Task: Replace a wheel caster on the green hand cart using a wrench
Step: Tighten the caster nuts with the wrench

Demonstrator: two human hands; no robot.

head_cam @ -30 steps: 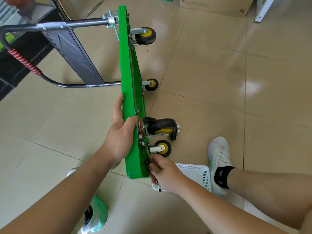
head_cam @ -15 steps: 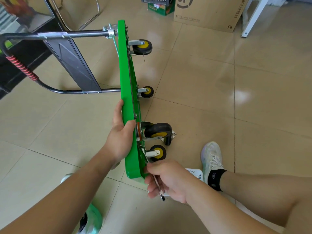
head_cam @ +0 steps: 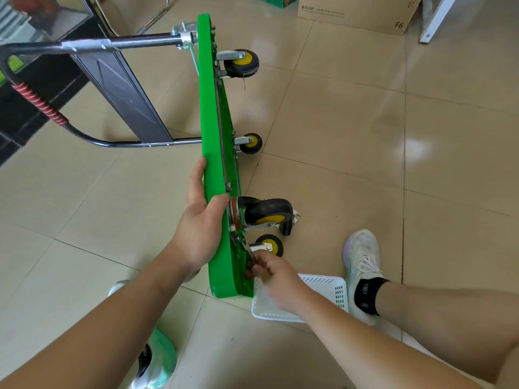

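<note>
The green hand cart [head_cam: 213, 141] stands on its long edge on the tiled floor, wheels pointing right. My left hand [head_cam: 200, 217] grips the deck's upper edge, fingers on the top face and thumb over the rim. A large swivel caster [head_cam: 268, 213] with a black tyre and yellow hub sits on the underside near my hands, with a smaller wheel [head_cam: 270, 245] below it. My right hand [head_cam: 273, 272] holds a thin metal wrench [head_cam: 248, 249] whose head sits by the caster's mounting plate. Two further wheels [head_cam: 243, 63] are fixed farther along the deck.
A white perforated basket [head_cam: 323, 287] lies on the floor under my right forearm. My right foot [head_cam: 362, 259] is beside it, my left shoe [head_cam: 153, 357] at the bottom. The cart's black handle [head_cam: 36, 105] juts left by dark furniture. A cardboard box [head_cam: 356, 9] stands beyond.
My right hand has swung the wrench handle from down near the floor back up against the deck's underside. My left hand keeps its grip. The view has shifted slightly.
</note>
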